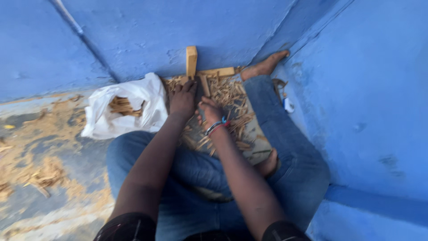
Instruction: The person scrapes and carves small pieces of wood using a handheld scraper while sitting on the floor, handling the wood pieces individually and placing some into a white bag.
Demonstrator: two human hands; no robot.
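From the head camera, you sit cross-legged in a blue-painted corner, both arms reaching forward over your jeans. Your left hand [182, 99] is curled closed, knuckles up, pressing down on a dark flat piece [199, 91] that runs away from you toward the wall. Your right hand [209, 111], with bangles at the wrist, is also closed, gripping the near end of that same piece just beside the left hand. The piece's long axis points from your lap toward the upright wooden block [191, 60], which stands against the wall just beyond your fingertips, with a flat wooden bar [217, 72] lying crosswise at its foot. Your left hand is the nearer to the block. Wood slivers [232, 100] cover the mat under both hands; a white plastic bag [127, 109] of the same slivers sits just left of your left hand.
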